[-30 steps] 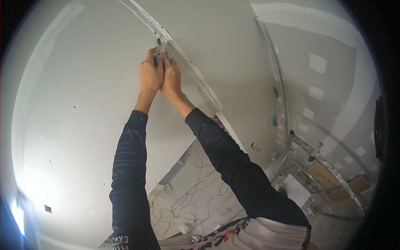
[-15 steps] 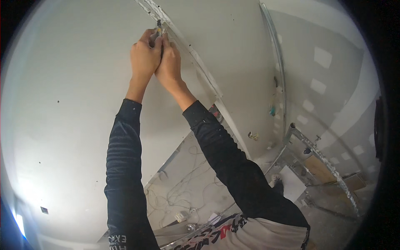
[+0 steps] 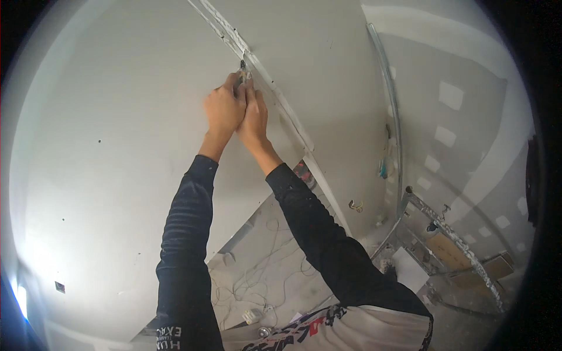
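My left hand [image 3: 225, 111] and my right hand [image 3: 254, 118] are pressed together, both closed around a slim knife-like tool [image 3: 242, 72]. Its dark narrow tip points up and meets the edge of a rough whitish seam [image 3: 222, 24] in the pale wallboard [image 3: 134, 99]. Fingers hide most of the tool's body, so its exact kind is unclear. Just right of my hands, a long white trim strip [image 3: 287, 109] slants down to the right along the board's edge.
Loose cables [image 3: 266, 263] trail over the floor below my arms, near a white power strip [image 3: 252, 316]. A metal rail [image 3: 387, 82] runs down the right. Lower right stands a plaster-spattered metal frame [image 3: 462, 243] beside brown boards [image 3: 445, 251]. Wires [image 3: 356, 206] stick out of the wall.
Both hands and the tool have shifted down and to the right in the picture, following the seam. The view has also moved slightly. The grip looks the same.
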Action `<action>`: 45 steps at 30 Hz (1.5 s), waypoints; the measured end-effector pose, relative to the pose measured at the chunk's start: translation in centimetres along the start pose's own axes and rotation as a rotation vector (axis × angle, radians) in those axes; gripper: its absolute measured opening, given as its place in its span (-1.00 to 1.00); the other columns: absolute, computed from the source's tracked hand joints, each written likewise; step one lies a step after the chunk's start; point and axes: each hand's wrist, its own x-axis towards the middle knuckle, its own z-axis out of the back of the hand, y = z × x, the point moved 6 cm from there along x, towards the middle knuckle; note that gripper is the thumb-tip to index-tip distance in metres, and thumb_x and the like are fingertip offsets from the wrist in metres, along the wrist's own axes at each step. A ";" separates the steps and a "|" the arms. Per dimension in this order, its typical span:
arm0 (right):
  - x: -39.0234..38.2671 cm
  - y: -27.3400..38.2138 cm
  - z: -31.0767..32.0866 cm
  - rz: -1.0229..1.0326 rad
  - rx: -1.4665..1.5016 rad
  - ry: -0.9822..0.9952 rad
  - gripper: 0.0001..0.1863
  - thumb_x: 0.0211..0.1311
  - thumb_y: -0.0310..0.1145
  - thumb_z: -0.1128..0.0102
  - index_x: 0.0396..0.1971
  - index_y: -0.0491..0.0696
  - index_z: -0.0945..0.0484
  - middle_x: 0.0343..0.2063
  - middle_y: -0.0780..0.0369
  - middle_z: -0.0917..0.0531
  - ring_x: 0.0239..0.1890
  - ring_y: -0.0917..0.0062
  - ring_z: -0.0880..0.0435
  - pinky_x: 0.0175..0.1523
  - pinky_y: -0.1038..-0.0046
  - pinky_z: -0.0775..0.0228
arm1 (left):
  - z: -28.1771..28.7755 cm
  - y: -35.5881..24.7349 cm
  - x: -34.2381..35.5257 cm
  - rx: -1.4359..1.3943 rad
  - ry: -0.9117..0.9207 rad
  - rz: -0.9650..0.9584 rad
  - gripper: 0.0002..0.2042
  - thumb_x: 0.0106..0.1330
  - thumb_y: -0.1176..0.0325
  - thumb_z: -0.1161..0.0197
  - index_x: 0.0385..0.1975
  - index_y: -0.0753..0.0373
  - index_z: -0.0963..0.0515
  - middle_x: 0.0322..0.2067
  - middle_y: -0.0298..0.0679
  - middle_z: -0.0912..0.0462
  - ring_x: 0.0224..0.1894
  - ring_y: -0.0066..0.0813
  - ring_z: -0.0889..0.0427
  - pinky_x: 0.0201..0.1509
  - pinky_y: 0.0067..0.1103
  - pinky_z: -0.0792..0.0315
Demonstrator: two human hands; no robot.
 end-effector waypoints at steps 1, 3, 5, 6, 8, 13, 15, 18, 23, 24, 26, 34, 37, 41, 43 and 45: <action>0.1 -0.2 -0.1 -0.031 -0.001 0.025 -0.13 0.17 -0.48 -0.40 0.47 -0.32 -0.20 -0.11 -0.10 -0.57 -0.07 -0.02 -0.65 -0.07 0.10 -0.53 | 0.1 -0.1 0.0 0.006 -0.005 -0.015 -0.71 0.42 0.25 -0.21 0.08 0.11 -0.62 -0.34 -0.03 -0.79 -0.32 0.07 -0.77 -0.23 -0.18 -0.62; 0.4 0.1 -0.1 0.000 -0.032 0.030 -0.12 0.17 -0.48 -0.40 0.47 -0.31 -0.20 -0.11 -0.10 -0.57 -0.06 -0.02 -0.65 -0.07 0.10 -0.53 | 0.1 -0.1 0.1 0.023 0.004 0.000 -0.71 0.43 0.23 -0.22 0.09 0.10 -0.62 -0.36 -0.04 -0.79 -0.32 0.06 -0.77 -0.23 -0.18 -0.61; 1.2 0.2 -0.1 -0.001 -0.070 0.042 -0.12 0.17 -0.49 -0.40 0.48 -0.30 -0.19 -0.10 -0.11 -0.57 -0.05 -0.02 -0.65 -0.07 0.10 -0.53 | 0.1 0.0 0.6 -0.057 -0.003 0.024 -0.70 0.44 0.22 -0.21 0.10 0.09 -0.63 -0.36 -0.05 -0.79 -0.33 0.04 -0.78 -0.22 -0.19 -0.62; 1.5 0.1 -0.2 -0.023 -0.056 0.060 -0.11 0.17 -0.49 -0.40 0.48 -0.29 -0.19 -0.10 -0.10 -0.57 -0.04 -0.02 -0.65 -0.07 0.10 -0.53 | 0.2 -0.2 0.9 -0.065 -0.031 -0.014 -0.70 0.44 0.22 -0.21 0.10 0.09 -0.63 -0.36 -0.05 -0.79 -0.33 0.04 -0.78 -0.22 -0.19 -0.62; 1.9 -0.2 -0.2 -0.046 -0.043 0.079 -0.11 0.16 -0.49 -0.40 0.49 -0.28 -0.19 -0.10 -0.09 -0.57 -0.04 -0.03 -0.65 -0.06 0.10 -0.54 | 0.1 -0.1 1.3 -0.074 -0.065 0.026 -0.69 0.44 0.21 -0.20 0.10 0.10 -0.65 -0.35 -0.05 -0.80 -0.32 0.04 -0.78 -0.20 -0.19 -0.62; 0.6 -1.6 0.2 0.002 -0.011 0.055 -0.16 0.17 -0.48 -0.39 0.46 -0.25 -0.25 -0.05 -0.09 -0.58 -0.02 -0.05 -0.64 0.00 0.10 -0.55 | -1.2 0.0 0.1 0.022 -0.033 0.060 -0.67 0.43 0.19 -0.21 0.11 0.10 -0.67 -0.35 -0.02 -0.79 -0.31 0.06 -0.78 -0.20 -0.17 -0.62; -0.8 -2.5 0.5 0.005 -0.029 0.036 -0.18 0.19 -0.46 -0.39 0.45 -0.24 -0.27 -0.05 -0.10 -0.59 -0.02 -0.03 -0.65 -0.01 0.11 -0.55 | -2.0 0.0 -1.1 0.038 -0.012 0.074 -0.67 0.42 0.19 -0.21 0.11 0.10 -0.67 -0.35 0.00 -0.79 -0.31 0.07 -0.78 -0.20 -0.17 -0.62; -3.5 -3.5 2.4 0.038 -0.044 -0.035 -0.23 0.22 -0.43 -0.39 0.43 -0.23 -0.31 -0.05 -0.10 -0.61 -0.02 0.00 -0.67 -0.03 0.12 -0.56 | -4.4 -1.2 -3.8 0.037 0.078 0.026 -0.69 0.43 0.22 -0.18 0.10 0.09 -0.67 -0.32 0.03 -0.78 -0.32 0.10 -0.77 -0.20 -0.13 -0.62; -3.5 -4.7 4.8 -0.042 0.111 0.015 -0.27 0.26 -0.40 -0.39 0.40 -0.25 -0.34 -0.06 -0.11 -0.63 -0.02 0.01 -0.67 -0.04 0.13 -0.56 | -5.8 -2.4 -5.0 -0.061 0.046 -0.002 -0.67 0.44 0.26 -0.19 0.15 0.17 -0.52 -0.43 0.03 -0.74 -0.37 0.12 -0.74 -0.28 -0.12 -0.58; -3.1 -4.1 4.8 0.012 0.082 0.023 -0.27 0.26 -0.42 -0.38 0.41 -0.25 -0.34 -0.06 -0.11 -0.62 -0.03 0.00 -0.67 -0.02 0.13 -0.55 | -5.5 -2.6 -4.7 -0.099 0.053 -0.030 -0.67 0.44 0.28 -0.20 0.16 0.18 -0.50 -0.45 0.04 -0.73 -0.39 0.11 -0.74 -0.30 -0.13 -0.58; -2.3 -2.7 4.2 0.050 0.053 0.031 -0.28 0.26 -0.44 -0.36 0.41 -0.25 -0.33 -0.06 -0.12 -0.62 -0.03 -0.01 -0.67 -0.01 0.13 -0.55 | -3.9 -1.9 -3.5 -0.145 0.010 -0.017 -0.67 0.44 0.29 -0.20 0.15 0.19 -0.51 -0.47 0.03 -0.72 -0.40 0.10 -0.73 -0.30 -0.14 -0.57; 1.0 0.2 -0.7 -0.046 0.044 0.028 -0.15 0.16 -0.51 -0.39 0.46 -0.26 -0.23 -0.11 -0.08 -0.58 -0.09 -0.04 -0.66 -0.08 0.10 -0.55 | 0.9 -0.2 0.8 -0.132 -0.083 -0.008 -0.69 0.42 0.29 -0.23 0.08 0.22 -0.65 -0.40 0.05 -0.76 -0.34 0.07 -0.76 -0.23 -0.19 -0.60; 0.0 0.2 -0.1 -0.010 0.054 -0.015 -0.12 0.15 -0.50 -0.42 0.47 -0.28 -0.22 -0.10 -0.08 -0.58 -0.09 -0.03 -0.67 -0.09 0.12 -0.56 | 0.0 0.0 0.1 -0.098 -0.002 0.040 -0.69 0.42 0.29 -0.23 0.09 0.23 -0.65 -0.40 0.05 -0.76 -0.33 0.07 -0.76 -0.20 -0.19 -0.60; -1.2 -1.1 0.6 -0.043 0.020 -0.007 -0.13 0.16 -0.48 -0.42 0.46 -0.29 -0.22 -0.10 -0.08 -0.58 -0.10 -0.03 -0.67 -0.10 0.12 -0.57 | -1.1 -0.5 -1.2 -0.128 -0.013 0.027 -0.68 0.41 0.31 -0.22 0.10 0.24 -0.65 -0.38 0.05 -0.77 -0.31 0.08 -0.77 -0.18 -0.17 -0.61; -1.8 -1.7 0.8 -0.037 -0.001 0.004 -0.16 0.20 -0.45 -0.41 0.45 -0.29 -0.24 -0.10 -0.07 -0.58 -0.10 -0.01 -0.67 -0.10 0.14 -0.57 | -1.8 -0.4 -1.9 -0.133 -0.001 0.044 -0.68 0.41 0.31 -0.22 0.10 0.24 -0.64 -0.37 0.05 -0.77 -0.31 0.09 -0.77 -0.18 -0.17 -0.61; -2.2 -2.0 1.1 -0.003 0.011 -0.029 -0.17 0.21 -0.43 -0.41 0.45 -0.29 -0.25 -0.11 -0.07 -0.58 -0.11 -0.01 -0.68 -0.10 0.14 -0.57 | -2.4 -0.3 -2.2 -0.143 0.007 0.053 -0.68 0.41 0.31 -0.21 0.10 0.24 -0.64 -0.36 0.05 -0.77 -0.30 0.10 -0.77 -0.17 -0.17 -0.61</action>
